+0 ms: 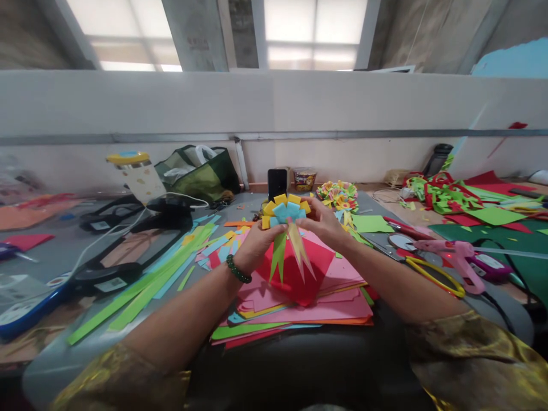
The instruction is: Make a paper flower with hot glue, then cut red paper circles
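Note:
Both hands hold up a paper flower (286,212) with yellow outer petals, a light blue centre and green and yellow pointed strips hanging below. My left hand (257,244), with a green bead bracelet at the wrist, is closed round the flower's base. My right hand (322,221) pinches the petals on the right side. Under the hands lies a stack of coloured paper sheets (325,308), mostly pink and red.
Long green paper strips (141,288) lie to the left beside black mirrors (128,245). A pink glue gun (458,254) and scissors (432,274) lie right. More finished flowers (338,195), a phone (277,182), a green bag (199,174) and paper scraps (454,197) sit further back.

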Available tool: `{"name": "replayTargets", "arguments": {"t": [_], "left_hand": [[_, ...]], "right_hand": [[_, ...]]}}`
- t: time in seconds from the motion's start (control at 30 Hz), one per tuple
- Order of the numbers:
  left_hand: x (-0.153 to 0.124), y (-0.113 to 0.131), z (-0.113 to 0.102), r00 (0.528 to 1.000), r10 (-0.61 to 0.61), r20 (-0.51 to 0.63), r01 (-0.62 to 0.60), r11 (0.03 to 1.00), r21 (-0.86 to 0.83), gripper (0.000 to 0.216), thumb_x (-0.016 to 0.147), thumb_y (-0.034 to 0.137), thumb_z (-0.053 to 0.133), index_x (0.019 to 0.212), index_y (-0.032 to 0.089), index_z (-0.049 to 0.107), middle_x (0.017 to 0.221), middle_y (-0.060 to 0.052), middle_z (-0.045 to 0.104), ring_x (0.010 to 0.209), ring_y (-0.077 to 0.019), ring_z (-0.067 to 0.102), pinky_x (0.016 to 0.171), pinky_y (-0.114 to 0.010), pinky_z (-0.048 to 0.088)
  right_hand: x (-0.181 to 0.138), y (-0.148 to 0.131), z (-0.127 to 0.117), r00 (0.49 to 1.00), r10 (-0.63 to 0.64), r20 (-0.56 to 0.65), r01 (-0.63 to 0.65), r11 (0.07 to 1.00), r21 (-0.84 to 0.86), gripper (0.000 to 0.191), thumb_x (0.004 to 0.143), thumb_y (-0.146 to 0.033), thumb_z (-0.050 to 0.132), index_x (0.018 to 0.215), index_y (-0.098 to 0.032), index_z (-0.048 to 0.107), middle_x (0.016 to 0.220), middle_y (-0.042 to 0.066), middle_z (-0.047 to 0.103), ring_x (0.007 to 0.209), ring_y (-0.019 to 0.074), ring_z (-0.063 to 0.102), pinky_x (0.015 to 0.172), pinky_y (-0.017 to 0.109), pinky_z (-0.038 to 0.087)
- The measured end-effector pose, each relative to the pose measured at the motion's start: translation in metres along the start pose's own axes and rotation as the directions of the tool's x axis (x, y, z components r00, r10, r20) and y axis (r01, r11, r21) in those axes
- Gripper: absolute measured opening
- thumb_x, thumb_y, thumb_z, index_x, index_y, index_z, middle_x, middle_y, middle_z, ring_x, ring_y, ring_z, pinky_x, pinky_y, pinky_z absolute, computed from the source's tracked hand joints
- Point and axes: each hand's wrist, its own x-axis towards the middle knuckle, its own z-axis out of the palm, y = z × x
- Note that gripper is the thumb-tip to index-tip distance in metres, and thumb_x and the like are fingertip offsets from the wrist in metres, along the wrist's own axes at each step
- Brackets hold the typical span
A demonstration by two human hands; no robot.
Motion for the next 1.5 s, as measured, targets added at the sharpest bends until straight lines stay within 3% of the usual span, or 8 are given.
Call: {"name": "replayTargets", "arguments": {"t": [0.17, 0.37, 0.53, 0.73, 0.87, 0.97, 1.17, 1.5], "left_hand": [[0.004, 0.004, -0.003, 0.996, -0.046, 0.081, 0.043, 0.998, 0.044, 0.029, 0.056, 0.034, 0.076, 0.080, 0.019, 0.068, 0.083, -0.004, 0.073, 0.082, -0.0223, 0.068, 0.078, -0.033, 0.054], [0.019, 0.015, -0.017, 0.953, 0.164, -0.254, -0.120, 0.977, 0.179, 0.016, 0.060, 0.027, 0.065, 0.075, 0.022, 0.066, 0.073, 0.001, 0.065, 0.075, -0.0173, 0.060, 0.069, -0.025, 0.047], [0.009, 0.014, -0.016, 0.935, 0.283, 0.213, -0.352, 0.678, 0.645, 0.016, 0.056, 0.011, 0.058, 0.055, 0.023, 0.069, 0.064, -0.001, 0.068, 0.067, -0.0196, 0.059, 0.068, -0.028, 0.044], [-0.014, 0.008, -0.010, 0.755, -0.154, 0.637, -0.623, 0.132, 0.771, 0.030, 0.065, 0.008, 0.052, 0.073, 0.022, 0.078, 0.075, -0.006, 0.075, 0.069, -0.0212, 0.064, 0.067, -0.031, 0.043], [-0.023, 0.011, -0.006, 0.690, -0.261, 0.675, -0.695, 0.022, 0.718, 0.026, 0.070, 0.008, 0.052, 0.071, 0.020, 0.075, 0.076, -0.007, 0.073, 0.072, -0.0215, 0.064, 0.070, -0.031, 0.044], [-0.029, 0.016, -0.003, 0.684, -0.311, 0.660, -0.704, -0.042, 0.709, 0.022, 0.072, 0.009, 0.052, 0.067, 0.019, 0.070, 0.077, -0.007, 0.072, 0.076, -0.0222, 0.064, 0.074, -0.033, 0.045], [-0.043, 0.015, 0.004, 0.702, -0.330, 0.631, -0.697, -0.135, 0.705, 0.020, 0.075, 0.009, 0.051, 0.069, 0.016, 0.069, 0.073, -0.010, 0.071, 0.073, -0.0240, 0.065, 0.073, -0.036, 0.047], [-0.064, -0.004, 0.012, 0.660, -0.344, 0.667, -0.749, -0.239, 0.618, 0.022, 0.090, 0.020, 0.050, 0.081, 0.012, 0.069, 0.087, -0.018, 0.070, 0.080, -0.0286, 0.064, 0.072, -0.039, 0.047]], "right_hand": [[0.004, -0.003, -0.008, 0.989, 0.145, -0.040, -0.148, 0.985, -0.086, 0.047, 0.056, -0.016, 0.060, 0.102, -0.021, 0.054, 0.062, -0.007, 0.058, 0.057, 0.0147, 0.058, 0.054, 0.026, 0.046], [0.000, 0.021, 0.000, 0.949, 0.312, 0.044, -0.274, 0.886, -0.374, 0.039, 0.063, -0.016, 0.061, 0.101, -0.022, 0.053, 0.058, -0.007, 0.055, 0.049, 0.0124, 0.052, 0.044, 0.023, 0.039], [-0.005, 0.037, 0.003, 0.944, 0.316, 0.094, -0.211, 0.799, -0.563, 0.031, 0.063, -0.019, 0.073, 0.090, -0.021, 0.058, 0.063, -0.002, 0.062, 0.061, 0.0174, 0.058, 0.051, 0.025, 0.039], [0.000, 0.007, -0.025, 0.919, 0.340, 0.201, -0.113, 0.713, -0.692, 0.029, 0.065, -0.035, 0.081, 0.086, -0.022, 0.065, 0.052, -0.001, 0.062, 0.050, 0.0171, 0.056, 0.047, 0.026, 0.035], [0.006, -0.023, -0.049, 0.997, 0.034, 0.073, 0.020, 0.771, -0.636, 0.032, 0.079, -0.051, 0.069, 0.071, -0.021, 0.061, 0.045, -0.003, 0.054, 0.042, 0.0116, 0.048, 0.045, 0.025, 0.032], [0.010, -0.037, -0.062, 0.967, -0.240, -0.086, 0.157, 0.827, -0.539, 0.056, 0.081, -0.071, 0.055, 0.056, -0.021, 0.053, 0.040, -0.004, 0.044, 0.040, 0.0092, 0.042, 0.043, 0.024, 0.031], [0.015, -0.030, -0.065, 0.959, -0.237, -0.154, 0.128, 0.850, -0.511, 0.072, 0.075, -0.088, 0.042, 0.053, -0.021, 0.055, 0.038, -0.003, 0.043, 0.038, 0.0098, 0.042, 0.044, 0.025, 0.033], [0.017, -0.016, -0.056, 0.980, -0.194, 0.030, 0.158, 0.685, -0.711, 0.042, 0.090, -0.041, 0.053, 0.053, -0.021, 0.049, 0.044, -0.004, 0.046, 0.047, 0.0106, 0.042, 0.052, 0.026, 0.028]]}}
